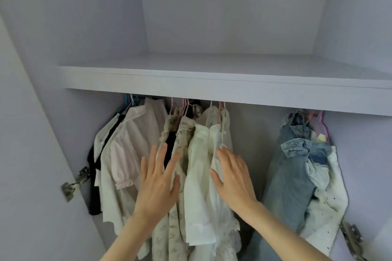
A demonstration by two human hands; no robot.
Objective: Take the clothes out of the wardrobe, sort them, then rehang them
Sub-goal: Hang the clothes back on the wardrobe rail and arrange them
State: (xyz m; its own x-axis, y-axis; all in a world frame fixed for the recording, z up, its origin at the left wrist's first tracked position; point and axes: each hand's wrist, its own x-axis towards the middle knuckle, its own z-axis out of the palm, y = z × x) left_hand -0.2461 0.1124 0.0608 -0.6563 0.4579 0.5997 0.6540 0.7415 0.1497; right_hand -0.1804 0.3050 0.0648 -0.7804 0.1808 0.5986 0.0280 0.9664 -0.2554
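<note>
Thin cream and pale-pink cotton blouses (pixel 135 154) hang crumpled under the white wardrobe shelf (pixel 212 87). The left hand (pixel 158 182) and right hand (pixel 232 178), fingers spread flat, press them; faded denim jeans (pixel 290 176) hang right.

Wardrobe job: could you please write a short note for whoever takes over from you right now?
Left hand: open, fingers spread against the patterned shirt, gripping nothing.
Right hand: open, flat on the cream blouse.
Clothes: all on hangers under the shelf. White and pale pink tops hang on the left, light shirts in the middle, jeans and a white eyelet piece on the right.
Done: nothing visibly taken out yet.
Left: take everything out, sort it, rehang it.
</note>
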